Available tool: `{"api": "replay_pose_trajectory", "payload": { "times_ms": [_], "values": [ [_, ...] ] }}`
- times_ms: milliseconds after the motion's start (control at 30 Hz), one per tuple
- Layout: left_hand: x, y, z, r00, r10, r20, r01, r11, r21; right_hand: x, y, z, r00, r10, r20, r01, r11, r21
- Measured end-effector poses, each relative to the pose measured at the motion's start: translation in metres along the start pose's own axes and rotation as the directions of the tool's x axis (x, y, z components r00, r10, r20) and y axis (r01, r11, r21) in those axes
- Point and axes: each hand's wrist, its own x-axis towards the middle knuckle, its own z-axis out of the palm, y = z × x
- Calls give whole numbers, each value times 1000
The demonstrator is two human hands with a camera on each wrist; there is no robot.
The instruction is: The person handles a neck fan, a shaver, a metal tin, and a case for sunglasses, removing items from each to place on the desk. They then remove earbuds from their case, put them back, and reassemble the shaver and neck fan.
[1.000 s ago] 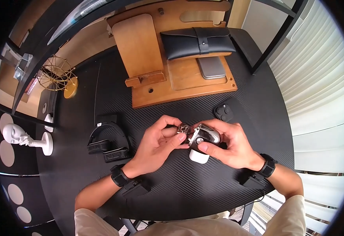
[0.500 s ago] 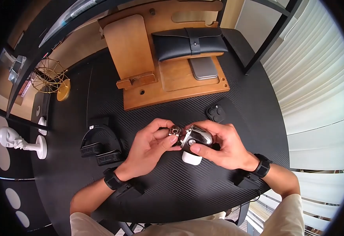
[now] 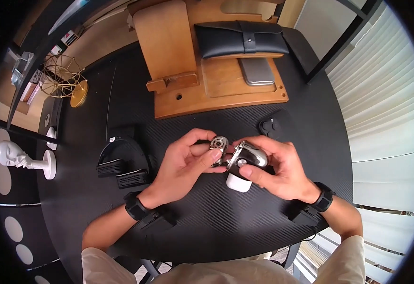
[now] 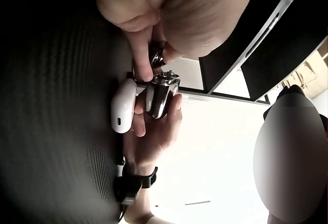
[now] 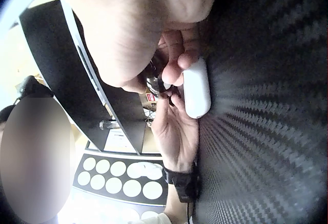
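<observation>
In the head view my right hand [image 3: 282,173] holds a small chrome-and-black electric shaver body [image 3: 255,156] with a round button on its front, thumb beside the button. Between thumb and fingers, my left hand [image 3: 181,163] pinches the round metal shaver head [image 3: 220,143], its slotted face turned up. The head is off the body, close by its left end. Below the shaver body is a white earbud case [image 3: 238,183] on the black desk. The left wrist view shows metal fittings on the open end of the shaver body [image 4: 165,93].
A wooden stand [image 3: 235,98] at the back bears a black leather pouch [image 3: 226,41] and a grey flat case [image 3: 257,72]. A black dial-like gadget [image 3: 269,127] lies behind my right hand. Left are a black neckband device [image 3: 122,161], a gold wire ornament [image 3: 78,94] and a white head figurine [image 3: 13,156].
My left hand has tilted the shaver head so its round face shows more toward the head camera. The right hand keeps its hold on the shaver body. The head view has shifted slightly.
</observation>
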Motion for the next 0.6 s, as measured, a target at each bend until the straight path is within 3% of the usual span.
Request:
{"api": "replay_pose_trajectory", "payload": {
  "times_ms": [200,600],
  "values": [
    [0,5,-1,999,-10,42,11,1000,-7,0,-7,0,998,66,16,-66,997,27],
    [1,1,-3,999,-13,34,13,1000,-2,1,-7,1,999,40,14,-41,998,48]
  ]
}}
